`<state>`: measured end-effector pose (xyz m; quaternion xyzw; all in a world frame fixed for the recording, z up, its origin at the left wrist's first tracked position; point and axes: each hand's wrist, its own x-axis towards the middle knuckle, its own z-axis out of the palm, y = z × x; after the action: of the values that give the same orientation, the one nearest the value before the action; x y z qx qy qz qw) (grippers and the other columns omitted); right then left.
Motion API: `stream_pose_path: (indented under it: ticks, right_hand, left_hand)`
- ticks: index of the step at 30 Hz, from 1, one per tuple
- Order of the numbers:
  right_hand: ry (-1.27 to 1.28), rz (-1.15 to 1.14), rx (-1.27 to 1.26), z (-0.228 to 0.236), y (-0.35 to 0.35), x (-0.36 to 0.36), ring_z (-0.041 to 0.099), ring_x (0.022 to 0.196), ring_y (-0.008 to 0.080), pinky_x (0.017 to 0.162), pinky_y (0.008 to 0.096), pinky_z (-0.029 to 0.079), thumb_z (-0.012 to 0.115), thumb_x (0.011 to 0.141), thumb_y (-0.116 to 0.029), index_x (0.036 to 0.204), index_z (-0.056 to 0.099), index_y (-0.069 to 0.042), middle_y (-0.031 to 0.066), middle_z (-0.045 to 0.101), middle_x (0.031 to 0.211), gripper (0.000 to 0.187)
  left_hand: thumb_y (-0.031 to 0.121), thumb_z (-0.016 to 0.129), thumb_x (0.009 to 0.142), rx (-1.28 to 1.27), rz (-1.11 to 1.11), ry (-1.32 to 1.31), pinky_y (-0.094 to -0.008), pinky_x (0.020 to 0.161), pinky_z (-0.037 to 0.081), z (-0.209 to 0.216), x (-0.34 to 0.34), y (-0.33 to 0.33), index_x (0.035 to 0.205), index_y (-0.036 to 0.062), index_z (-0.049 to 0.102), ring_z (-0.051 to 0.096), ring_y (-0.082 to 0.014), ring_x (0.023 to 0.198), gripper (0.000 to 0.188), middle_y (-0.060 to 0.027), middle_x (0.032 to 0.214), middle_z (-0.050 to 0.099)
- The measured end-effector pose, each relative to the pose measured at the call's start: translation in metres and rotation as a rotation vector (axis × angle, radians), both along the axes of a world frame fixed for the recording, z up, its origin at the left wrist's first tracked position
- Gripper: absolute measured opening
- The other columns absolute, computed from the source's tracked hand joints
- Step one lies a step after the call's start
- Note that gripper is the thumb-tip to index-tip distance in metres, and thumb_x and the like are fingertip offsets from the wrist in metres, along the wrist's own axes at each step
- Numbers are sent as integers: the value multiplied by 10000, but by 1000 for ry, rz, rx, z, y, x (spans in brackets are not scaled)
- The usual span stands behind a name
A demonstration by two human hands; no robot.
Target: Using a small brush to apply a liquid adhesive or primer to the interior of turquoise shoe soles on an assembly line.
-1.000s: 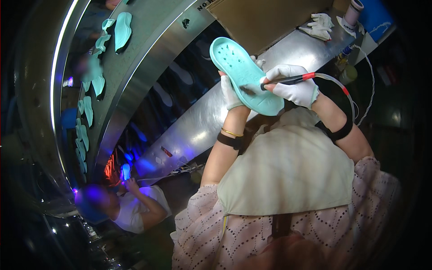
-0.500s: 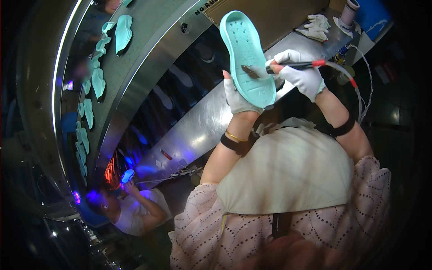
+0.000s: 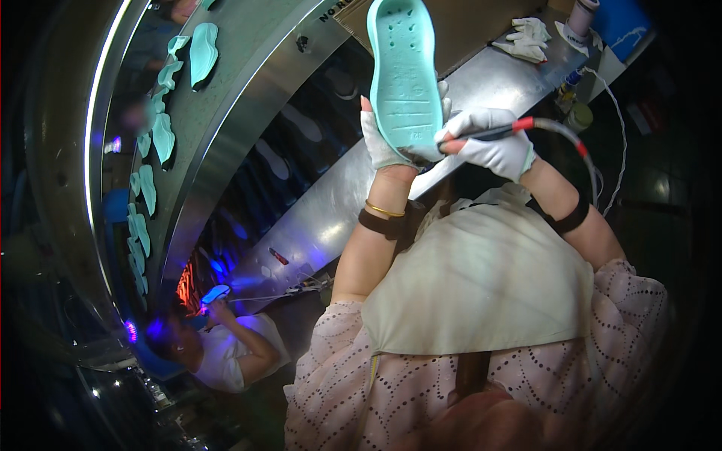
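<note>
A turquoise shoe sole (image 3: 406,83) is held up, its hollow inner face toward me, with small holes near the far end and ridges toward the heel. My left hand (image 3: 380,141), in a white glove with bare fingertips, grips it from beneath, around the heel half. My gloved right hand (image 3: 492,150) is closed on the dark handle of a brush (image 3: 481,135), whose bristles lie against the heel-end rim. A pale tube (image 3: 560,129) with red bands runs back from the handle.
Several turquoise sole pieces (image 3: 162,139) lie along the green conveyor belt (image 3: 248,45) at left. A metal bench (image 3: 323,218) carries a small red tool (image 3: 278,256) and white gloves (image 3: 529,37). Beyond stands a cardboard box (image 3: 466,30). A co-worker (image 3: 233,346) sits lower left, holding a blue-lit sole.
The sole has shifted slightly left and toward the far edge, and stands straighter. The brush has moved from the middle of the inner face down to the heel-end rim.
</note>
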<state>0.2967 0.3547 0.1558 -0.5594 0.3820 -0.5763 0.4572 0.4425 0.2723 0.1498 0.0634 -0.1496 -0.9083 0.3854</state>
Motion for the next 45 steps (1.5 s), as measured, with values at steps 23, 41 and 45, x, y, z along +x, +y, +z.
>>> stream_pose_path:
  ticks: [23, 41, 45]
  right_hand:
    - [204, 350, 22, 21, -21, 1, 590, 826, 124, 768, 254, 483, 718, 661, 41, 841, 640, -25, 45, 623, 879, 206]
    - [52, 34, 47, 19, -28, -13, 588, 831, 104, 775, 249, 466, 665, 742, -7, 864, 617, -14, 44, 637, 886, 132]
    - [55, 89, 112, 8, -7, 24, 548, 737, 81, 697, 213, 441, 664, 754, -43, 787, 617, -32, 26, 588, 794, 59]
  left_hand:
    - [390, 387, 904, -29, -159, -409, -394, 855, 468, -7, 35, -39, 1236, 70, 450, 559, -275, 1009, 466, -114, 1148, 549]
    - [511, 277, 879, -13, -207, -219, -523, 929, 387, 2, 32, -20, 1302, 9, 349, 469, -421, 1097, 660, -249, 1262, 423]
    - [601, 297, 833, 45, 4, -119, -512, 914, 404, -8, 28, -10, 1297, 45, 378, 497, -407, 1054, 729, -215, 1222, 470]
